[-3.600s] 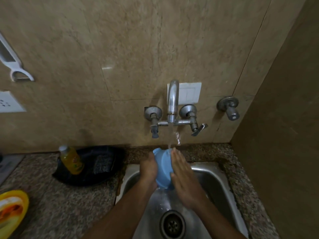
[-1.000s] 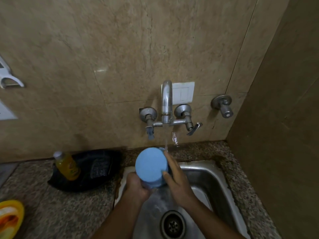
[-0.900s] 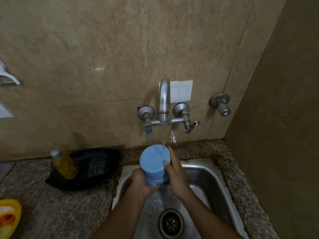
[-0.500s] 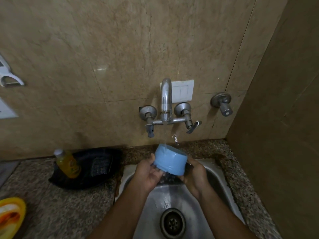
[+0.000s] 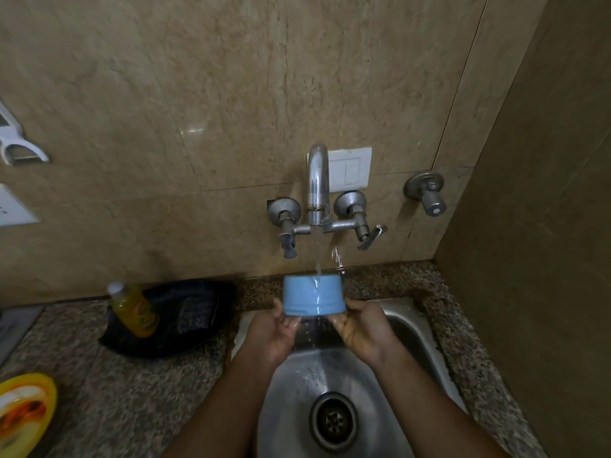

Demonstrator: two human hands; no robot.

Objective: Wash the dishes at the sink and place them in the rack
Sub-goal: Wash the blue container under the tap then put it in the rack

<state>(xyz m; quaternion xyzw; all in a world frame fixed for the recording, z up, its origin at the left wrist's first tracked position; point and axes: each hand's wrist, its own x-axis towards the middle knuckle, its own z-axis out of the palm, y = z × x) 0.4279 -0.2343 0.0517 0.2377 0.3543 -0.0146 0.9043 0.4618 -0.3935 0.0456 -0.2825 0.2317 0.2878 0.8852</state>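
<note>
The bowl (image 5: 313,295) sits upside down between both hands, the left hand (image 5: 274,332) and right hand (image 5: 360,328) pinching its rim from either side, over the sink (image 5: 413,328). Just above the grip, the tap (image 5: 318,186) pours water onto its base. The wet plastic may well slip from so light a hold and drop into the basin. No rack is in view.

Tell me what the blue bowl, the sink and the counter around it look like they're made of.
Blue bowl: likely plastic, matte, uniform opaque colour with a moulded rim band. Sink: probably stainless steel, brushed grey with soft reflections. Counter: looks like speckled granite, though a stone-look surface can't be ruled out.
</note>
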